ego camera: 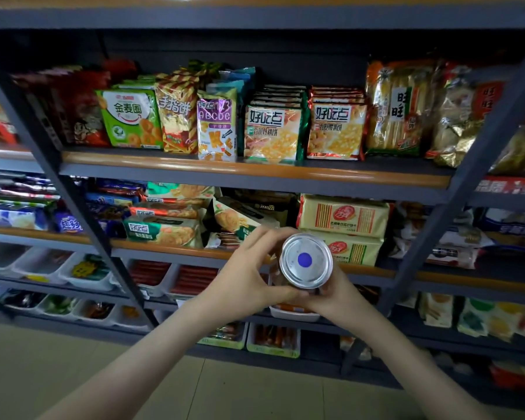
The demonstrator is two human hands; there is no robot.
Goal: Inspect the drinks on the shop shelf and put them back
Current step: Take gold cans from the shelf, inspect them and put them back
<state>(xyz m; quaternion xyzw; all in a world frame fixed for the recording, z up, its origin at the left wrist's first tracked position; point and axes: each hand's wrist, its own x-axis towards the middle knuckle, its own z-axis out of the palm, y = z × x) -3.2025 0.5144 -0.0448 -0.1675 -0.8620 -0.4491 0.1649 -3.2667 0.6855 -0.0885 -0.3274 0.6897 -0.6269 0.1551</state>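
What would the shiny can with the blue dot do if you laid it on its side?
The can has a round end, so on its side it would probably roll. Its metal looks hard and smooth, so likely stiff and slippery; the left hand and right hand both grip it. Stood on that flat end, it should stay put.

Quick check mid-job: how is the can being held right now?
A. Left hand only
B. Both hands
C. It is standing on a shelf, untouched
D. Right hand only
B: the left hand and the right hand both grip the can, held in front of the shelves with its silver end and blue dot facing the camera.
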